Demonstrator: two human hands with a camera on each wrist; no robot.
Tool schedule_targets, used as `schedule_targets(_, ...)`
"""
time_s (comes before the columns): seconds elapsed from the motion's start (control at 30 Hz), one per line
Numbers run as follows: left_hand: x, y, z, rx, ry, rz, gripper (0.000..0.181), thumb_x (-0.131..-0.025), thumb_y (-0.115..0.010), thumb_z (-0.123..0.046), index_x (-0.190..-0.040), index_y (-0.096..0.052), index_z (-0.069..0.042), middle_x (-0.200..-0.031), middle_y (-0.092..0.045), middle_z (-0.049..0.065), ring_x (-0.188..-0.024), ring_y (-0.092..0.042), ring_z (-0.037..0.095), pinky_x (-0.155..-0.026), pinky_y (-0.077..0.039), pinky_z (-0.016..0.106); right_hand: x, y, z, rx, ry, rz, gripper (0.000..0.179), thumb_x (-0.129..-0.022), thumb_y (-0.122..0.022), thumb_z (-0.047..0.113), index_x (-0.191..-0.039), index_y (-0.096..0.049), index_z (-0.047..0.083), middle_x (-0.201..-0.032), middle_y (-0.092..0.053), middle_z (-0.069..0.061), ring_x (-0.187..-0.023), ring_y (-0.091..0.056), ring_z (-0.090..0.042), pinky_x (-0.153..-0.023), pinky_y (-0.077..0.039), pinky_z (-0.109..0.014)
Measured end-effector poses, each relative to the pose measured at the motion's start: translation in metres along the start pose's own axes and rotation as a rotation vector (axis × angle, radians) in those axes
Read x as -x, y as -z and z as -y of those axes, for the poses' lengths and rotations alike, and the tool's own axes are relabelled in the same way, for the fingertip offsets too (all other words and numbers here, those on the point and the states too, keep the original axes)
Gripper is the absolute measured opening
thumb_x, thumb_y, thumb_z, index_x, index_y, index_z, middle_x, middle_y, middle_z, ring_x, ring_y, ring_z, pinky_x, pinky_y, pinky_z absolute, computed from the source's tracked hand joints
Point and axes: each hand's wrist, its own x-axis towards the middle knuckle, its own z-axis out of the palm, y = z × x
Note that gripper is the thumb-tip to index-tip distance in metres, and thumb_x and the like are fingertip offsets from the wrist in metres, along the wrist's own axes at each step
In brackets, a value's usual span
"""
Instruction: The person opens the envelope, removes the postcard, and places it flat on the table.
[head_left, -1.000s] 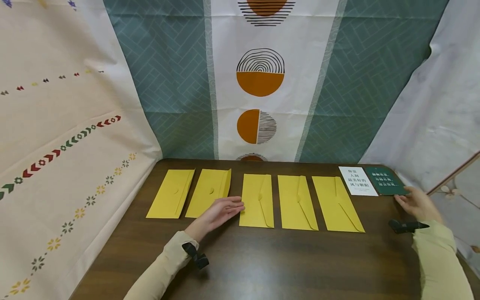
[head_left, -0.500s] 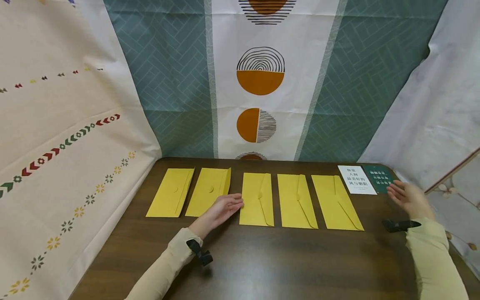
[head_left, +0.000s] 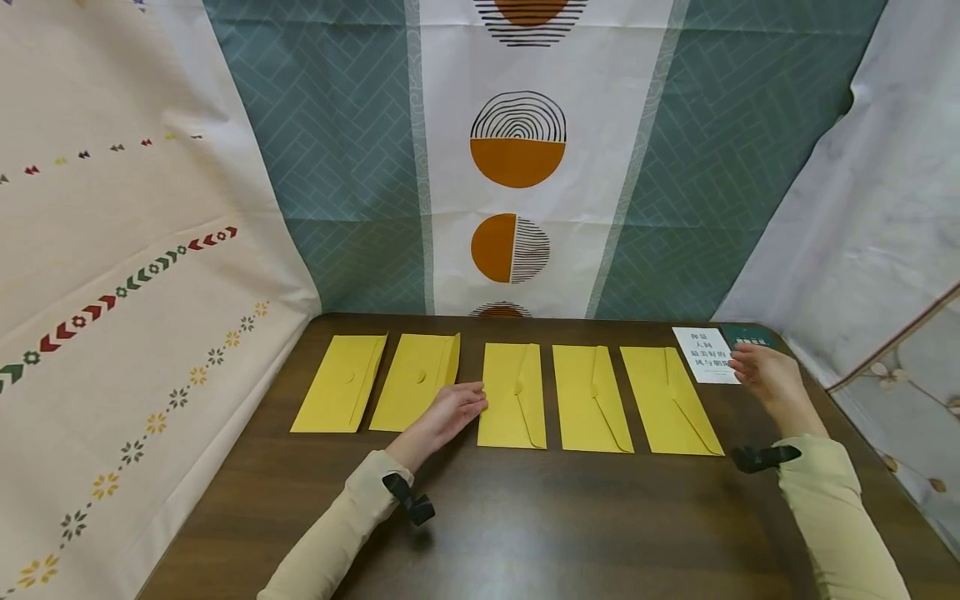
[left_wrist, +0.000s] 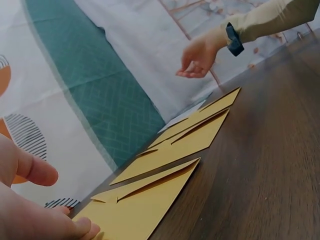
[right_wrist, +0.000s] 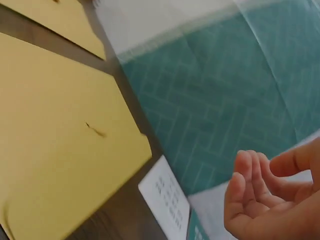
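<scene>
– Envelopes (head_left: 513, 375), yellow ones: how many, and lying where?

– Five, flat in a row across the dark wooden table (head_left: 525, 533), with narrow gaps between neighbours.

– And closest to the left hand (head_left: 441, 415)?

– Middle envelope (head_left: 504, 427), with its left edge right at the fingertips. Overlapped a little by them in the left wrist view; whether pressed down, cannot tell.

– Fingers in what state?

– Stretched nearly straight and close together, thumb well apart from them, nothing gripped. Also hiding, in the head view, the lower right corner of the second envelope from the left (head_left: 405, 387).

– Same for the right hand (head_left: 772, 382)?

– Raised above the table, fingers loosely bent, thumb apart, nothing held.

– Over what?

– In the head view, across the right edge of the white card (head_left: 696, 350) and the near part of the green card (head_left: 750, 335). Both flat, side by side, just right of the rightmost envelope (head_left: 670, 404).

– Anything raised on the middle one?

– Only its flap (left_wrist: 150, 179), slightly lifted along one edge, with a dark gap beneath.
</scene>
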Motion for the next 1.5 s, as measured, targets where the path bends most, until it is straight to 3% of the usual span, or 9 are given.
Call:
schedule_targets(0.13,-0.001,-0.003,0.0,-0.03,-0.001,-0.032,0.053,-0.096,-0.041,0.001,-0.146,-0.027,0.012,-0.15,-0.028,0.029,-0.128,-0.041,0.032,-0.118,-0.027,0.045,0.005,-0.024,-0.003,0.319,0.094,0.049,0.021,-0.104,-0.039,0.021,-0.107,-0.06,0.018,-0.087,-0.063,0.018,-0.08,-0.063,0.0,-0.071,-0.053,-0.015)
schedule_targets(0.27,-0.003,-0.006,0.001,-0.044,-0.013,-0.066,0.054,-0.094,-0.041,0.002,-0.146,-0.028,0.012,-0.148,-0.03,0.026,-0.11,-0.043,0.022,-0.117,-0.028,0.044,0.01,-0.049,-0.002,0.601,0.158,0.101,0.041,-0.105,-0.037,0.026,-0.131,-0.045,-0.004,-0.097,-0.06,0.015,-0.085,-0.061,0.004,-0.077,-0.054,-0.016)
schedule_targets(0.37,-0.003,-0.008,0.001,-0.041,-0.021,-0.08,0.054,-0.093,-0.04,0.003,-0.145,-0.028,0.013,-0.148,-0.029,0.027,-0.115,-0.041,0.025,-0.117,-0.027,0.045,0.013,-0.065,-0.003,0.674,0.174,0.167,0.047,-0.105,-0.036,0.023,-0.135,-0.039,-0.013,-0.104,-0.061,0.003,-0.087,-0.062,0.002,-0.079,-0.055,-0.018)
schedule_targets(0.53,-0.002,-0.01,0.001,-0.037,-0.028,-0.09,0.054,-0.092,-0.04,0.004,-0.144,-0.029,0.013,-0.153,-0.024,0.028,-0.133,-0.031,0.032,-0.119,-0.023,0.045,0.014,-0.082,-0.005,0.71,0.174,0.247,0.046,-0.105,-0.037,0.024,-0.134,-0.041,-0.011,-0.116,-0.06,-0.016,-0.092,-0.065,-0.006,-0.08,-0.056,-0.021)
schedule_targets(0.67,0.0,-0.011,0.001,-0.04,-0.028,-0.092,0.054,-0.092,-0.04,0.004,-0.144,-0.03,0.013,-0.155,-0.02,0.028,-0.142,-0.025,0.034,-0.12,-0.02,0.045,0.014,-0.094,-0.009,0.734,0.19,0.263,0.043,-0.105,-0.038,0.022,-0.133,-0.044,-0.01,-0.118,-0.06,-0.02,-0.095,-0.066,-0.012,-0.081,-0.056,-0.023)
schedule_targets(0.93,0.0,-0.01,0.0,-0.051,-0.024,-0.09,0.056,-0.091,-0.04,0.003,-0.145,-0.029,0.012,-0.156,-0.018,0.028,-0.145,-0.02,0.037,-0.121,-0.018,0.047,0.021,-0.126,-0.019,0.792,0.209,0.302,0.043,-0.104,-0.041,0.017,-0.138,-0.037,-0.008,-0.124,-0.053,-0.035,-0.106,-0.062,-0.042,-0.087,-0.057,-0.041)
schedule_targets(1.2,-0.002,-0.011,-0.002,-0.032,0.004,-0.077,0.056,-0.092,-0.039,0.004,-0.146,-0.026,0.013,-0.157,-0.014,0.028,-0.147,-0.014,0.037,-0.121,-0.015,0.047,0.024,-0.158,-0.029,0.786,0.178,0.445,0.047,-0.103,-0.042,0.017,-0.142,-0.033,-0.008,-0.127,-0.051,-0.036,-0.108,-0.062,-0.042,-0.09,-0.055,-0.048)
schedule_targets(1.5,-0.001,-0.013,-0.004,0.008,0.018,-0.093,0.058,-0.09,-0.038,0.006,-0.147,-0.024,0.013,-0.156,-0.014,0.028,-0.141,-0.02,0.034,-0.121,-0.019,0.045,0.022,-0.194,-0.046,0.772,0.14,0.539,0.046,-0.103,-0.042,0.014,-0.139,-0.037,-0.013,-0.125,-0.054,-0.035,-0.108,-0.062,-0.042,-0.089,-0.056,-0.044)
